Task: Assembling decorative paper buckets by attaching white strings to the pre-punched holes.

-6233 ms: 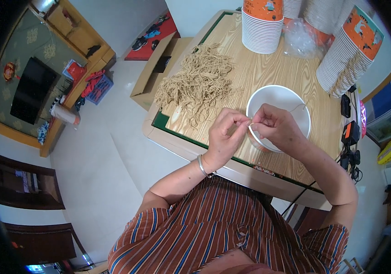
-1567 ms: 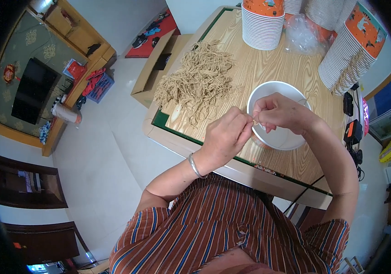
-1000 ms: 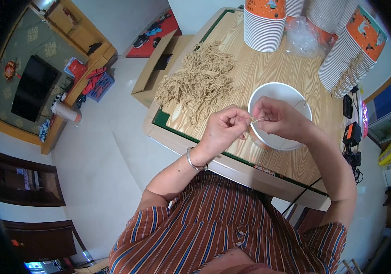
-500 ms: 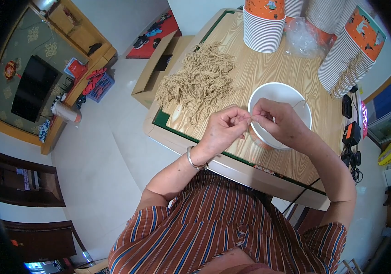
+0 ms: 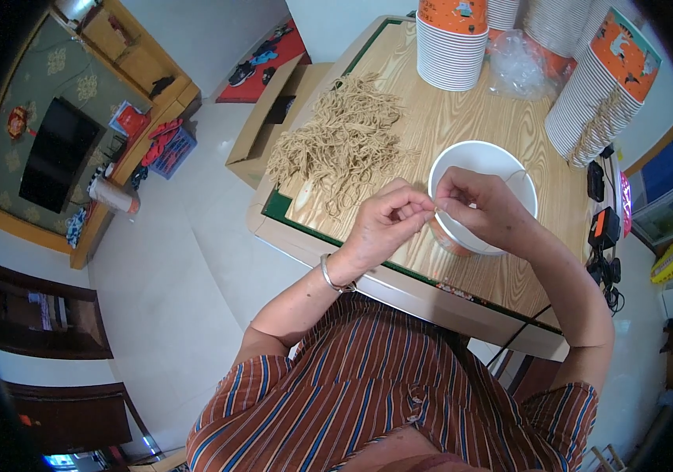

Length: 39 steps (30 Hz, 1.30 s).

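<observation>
Over the left rim of a white paper bucket (image 5: 521, 204), my left hand (image 5: 387, 220) and my right hand (image 5: 482, 204) meet fingertip to fingertip. Both are closed in a pinch on a thin cord (image 5: 436, 211), of which only a speck shows between the fingers. A strand also curves at the bucket's right inner wall, behind my right hand. The bucket stands upright, and its orange outside peeks out under my hands. Left of my hands lies a loose heap of tan cords (image 5: 344, 138) on the wooden tabletop (image 5: 423, 118).
Stacked orange-and-white buckets (image 5: 450, 51) stand at the back, beside a clear plastic bag (image 5: 519, 67). Another stack (image 5: 604, 90) leans at the right, with cord strands on its side. Black adapters and cables (image 5: 604, 236) line the right edge. An open carton (image 5: 273, 118) sits left of the table.
My hands stay together at the bucket's rim, with the left fingers pressing closer together and shifting slightly. The cord heap and stacks look the same.
</observation>
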{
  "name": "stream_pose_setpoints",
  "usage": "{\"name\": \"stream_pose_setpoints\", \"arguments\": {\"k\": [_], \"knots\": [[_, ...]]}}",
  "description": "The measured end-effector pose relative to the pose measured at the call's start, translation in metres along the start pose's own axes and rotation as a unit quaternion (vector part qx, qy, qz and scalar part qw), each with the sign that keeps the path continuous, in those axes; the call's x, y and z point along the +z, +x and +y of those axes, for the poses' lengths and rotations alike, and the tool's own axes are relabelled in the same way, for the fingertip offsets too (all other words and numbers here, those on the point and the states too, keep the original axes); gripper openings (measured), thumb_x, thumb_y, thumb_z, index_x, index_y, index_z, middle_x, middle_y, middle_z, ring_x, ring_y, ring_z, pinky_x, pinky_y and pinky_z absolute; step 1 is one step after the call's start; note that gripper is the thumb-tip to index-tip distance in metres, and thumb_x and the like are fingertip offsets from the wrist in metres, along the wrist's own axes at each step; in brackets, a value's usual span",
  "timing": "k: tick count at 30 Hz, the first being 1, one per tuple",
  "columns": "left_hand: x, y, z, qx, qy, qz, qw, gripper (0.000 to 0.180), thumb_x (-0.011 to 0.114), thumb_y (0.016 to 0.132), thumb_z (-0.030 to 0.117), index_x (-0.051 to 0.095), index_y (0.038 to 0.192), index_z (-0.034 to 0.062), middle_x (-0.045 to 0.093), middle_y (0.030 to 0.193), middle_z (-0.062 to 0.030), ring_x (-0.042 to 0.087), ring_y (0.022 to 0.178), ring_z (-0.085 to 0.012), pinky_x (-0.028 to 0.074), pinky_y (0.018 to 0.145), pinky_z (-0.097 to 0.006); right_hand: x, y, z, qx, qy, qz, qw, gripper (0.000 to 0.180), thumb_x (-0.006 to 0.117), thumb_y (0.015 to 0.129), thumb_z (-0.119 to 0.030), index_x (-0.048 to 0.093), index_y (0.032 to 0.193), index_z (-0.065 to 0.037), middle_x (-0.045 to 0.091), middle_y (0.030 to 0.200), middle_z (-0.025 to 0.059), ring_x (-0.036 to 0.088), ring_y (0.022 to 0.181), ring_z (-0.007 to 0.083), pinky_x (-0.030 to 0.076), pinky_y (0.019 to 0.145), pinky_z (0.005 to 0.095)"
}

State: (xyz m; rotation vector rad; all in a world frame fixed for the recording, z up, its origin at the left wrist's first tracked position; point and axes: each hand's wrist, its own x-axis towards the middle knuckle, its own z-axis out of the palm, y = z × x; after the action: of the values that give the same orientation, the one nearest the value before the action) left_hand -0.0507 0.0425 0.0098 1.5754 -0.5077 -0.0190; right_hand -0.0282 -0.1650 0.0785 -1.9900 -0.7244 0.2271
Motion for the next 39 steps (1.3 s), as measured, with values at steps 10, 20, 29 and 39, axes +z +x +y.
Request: {"name": "stream_pose_setpoints", "arguments": {"k": [10,20,29,39], "knots": [[0.008,-0.006,0.001,-0.001,0.039,0.042,0.998,0.007,0.066,0.088,-0.002,0.066,0.096,-0.0007,0.053,0.094,-0.0005,0.053,0.077,-0.0042,0.044,0.068,-0.019,0.0,-0.003,0.0,0.006,0.012,0.019,1.0,0.012,0.062,0.091,-0.01,0.057,0.092,0.0,0.056,0.071,0.0045,0.05,0.068,0.0095,0.045,0.062,0.029],[0.02,-0.013,-0.003,0.048,0.077,0.078,0.993,0.009,0.064,0.088,-0.003,0.063,0.095,0.0015,0.053,0.092,-0.0016,0.052,0.075,-0.0055,0.044,0.066,-0.019,0.002,-0.007,-0.015,-0.071,-0.121,0.026,0.99,0.006,0.058,0.091,-0.005,0.053,0.092,-0.003,0.057,0.081,0.0081,0.055,0.074,0.0201,0.046,0.07,0.0327],[0.028,-0.019,-0.016,0.083,0.097,0.109,0.986,0.014,0.062,0.089,-0.005,0.062,0.102,0.0011,0.053,0.089,-0.001,0.054,0.076,-0.0054,0.045,0.065,-0.019,0.006,0.002,-0.019,-0.209,-0.216,-0.001,0.954,0.008,0.059,0.087,-0.005,0.052,0.086,-0.001,0.054,0.082,0.0128,0.058,0.076,0.0316,0.048,0.066,0.0397],[0.022,-0.011,0.0,-0.034,-0.165,0.051,0.984,0.018,0.064,0.094,0.004,0.062,0.112,0.0003,0.05,0.088,0.0035,0.05,0.069,-0.0006,0.049,0.062,-0.017,0.002,0.003,-0.026,-0.084,-0.138,-0.009,0.987,0.01,0.064,0.088,-0.005,0.056,0.091,0.0,0.061,0.078,0.0118,0.059,0.068,0.0214,0.048,0.065,0.0336]]}}
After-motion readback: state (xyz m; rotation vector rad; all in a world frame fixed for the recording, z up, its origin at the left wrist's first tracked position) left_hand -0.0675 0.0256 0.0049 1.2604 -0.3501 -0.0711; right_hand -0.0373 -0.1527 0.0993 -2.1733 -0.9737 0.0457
